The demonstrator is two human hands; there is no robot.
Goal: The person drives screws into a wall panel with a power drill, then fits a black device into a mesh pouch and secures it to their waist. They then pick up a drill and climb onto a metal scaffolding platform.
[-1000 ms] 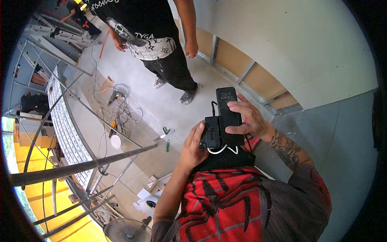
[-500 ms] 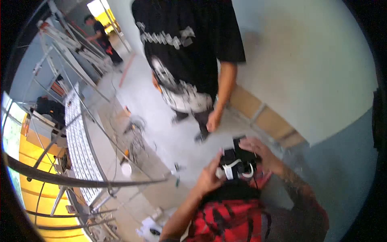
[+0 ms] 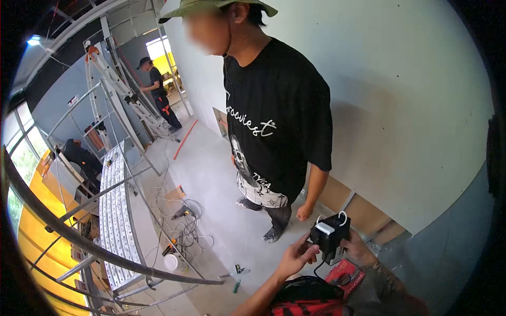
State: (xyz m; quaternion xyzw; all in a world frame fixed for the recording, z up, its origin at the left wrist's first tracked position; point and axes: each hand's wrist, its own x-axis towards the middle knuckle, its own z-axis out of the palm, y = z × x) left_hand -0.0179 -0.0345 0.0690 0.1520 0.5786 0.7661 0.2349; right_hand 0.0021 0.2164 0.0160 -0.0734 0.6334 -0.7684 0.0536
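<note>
A black device (image 3: pixel 331 237) with a white block and white loops on top is held at the lower right. My left hand (image 3: pixel 299 256) touches its left side with bent fingers. Around its right side are the fingers of my right hand (image 3: pixel 359 249), partly hidden by the device. A black cable hangs from it. Below lies a red package (image 3: pixel 345 277), next to a red and black bag (image 3: pixel 303 297) close to my body.
A person in a black shirt (image 3: pixel 279 105) stands close in front. Metal scaffolding with a perforated plank (image 3: pixel 117 210) is at the left. A drill (image 3: pixel 182 212), cables and a white bucket (image 3: pixel 172 263) lie on the floor. Two more people are farther back.
The view has tilted up, showing the near person's hat. The device has turned in my hands and appears lower right. My left hand has shifted lower, and the red package shows more.
</note>
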